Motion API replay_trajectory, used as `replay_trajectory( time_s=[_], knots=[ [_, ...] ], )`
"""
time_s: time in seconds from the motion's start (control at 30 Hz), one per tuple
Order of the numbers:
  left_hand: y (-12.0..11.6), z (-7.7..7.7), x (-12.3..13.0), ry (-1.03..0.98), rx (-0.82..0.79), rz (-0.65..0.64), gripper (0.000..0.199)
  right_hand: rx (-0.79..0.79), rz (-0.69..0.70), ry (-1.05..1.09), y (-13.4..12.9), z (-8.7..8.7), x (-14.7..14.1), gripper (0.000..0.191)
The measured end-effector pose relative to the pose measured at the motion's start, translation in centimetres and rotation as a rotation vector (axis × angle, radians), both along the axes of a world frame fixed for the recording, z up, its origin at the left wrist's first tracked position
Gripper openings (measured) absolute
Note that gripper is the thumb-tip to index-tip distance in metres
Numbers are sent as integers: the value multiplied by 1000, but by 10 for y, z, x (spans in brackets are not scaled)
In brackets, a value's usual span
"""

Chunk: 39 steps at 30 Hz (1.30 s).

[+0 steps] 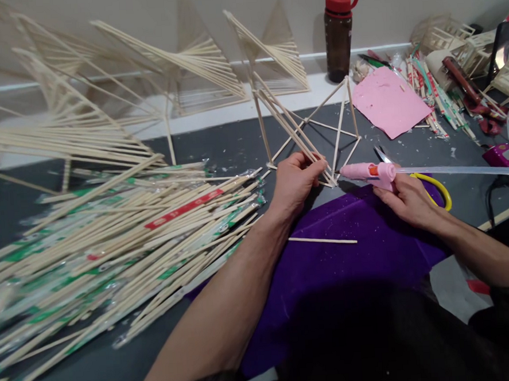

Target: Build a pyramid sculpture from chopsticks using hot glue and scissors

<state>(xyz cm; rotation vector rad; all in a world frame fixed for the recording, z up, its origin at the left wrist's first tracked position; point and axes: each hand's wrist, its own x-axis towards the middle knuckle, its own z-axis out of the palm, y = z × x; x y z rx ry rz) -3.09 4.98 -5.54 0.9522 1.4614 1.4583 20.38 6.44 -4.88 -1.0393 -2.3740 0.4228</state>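
Observation:
My left hand [297,179] pinches a slanting wooden stick [296,131] of an open stick frame [339,129] standing on the dark table. Several sticks of this frame lean side by side, their lower ends meeting at a near corner. In my right hand [410,198] is a pink hot glue gun [368,172], with a long clear glue stick [464,171] reaching out behind it to the right. The gun's nozzle points left, close to that near corner; whether it touches the wood I cannot tell. Scissors [439,190] with yellow handles lie partly behind my right hand.
A large pile of chopsticks [124,250], many in wrappers, covers the left side. Finished twisted stick structures [195,65] stand along the wall. At the back are a red-capped bottle [339,36] and a pink sheet [389,102]. Purple cloth [328,272] lies before me, with a loose stick [322,240].

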Motion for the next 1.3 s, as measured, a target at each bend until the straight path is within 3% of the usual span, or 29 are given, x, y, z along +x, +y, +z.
replay_trajectory(
  time_s=[0.3,0.57,0.63,0.83,1.0,1.07,1.3],
  knots=[
    [0,3,0,-7,-47,-2,19,-73,-13,152,-1,-3,2,15],
    [-1,6,0,-5,-86,12,21,-616,-120,665,9,14,0,30],
    [-2,7,0,-2,-96,8,23,-680,-135,789,18,18,4,35],
    [-2,9,1,1,-115,3,25,-688,-264,868,67,19,19,35],
    [-3,9,3,-23,-95,-12,25,-738,-404,824,104,13,28,9],
    [-3,8,3,-27,-89,-16,24,-757,-420,822,111,9,32,4],
    [-1,6,2,-31,-110,0,25,-794,-476,866,122,6,39,13]
  ],
)
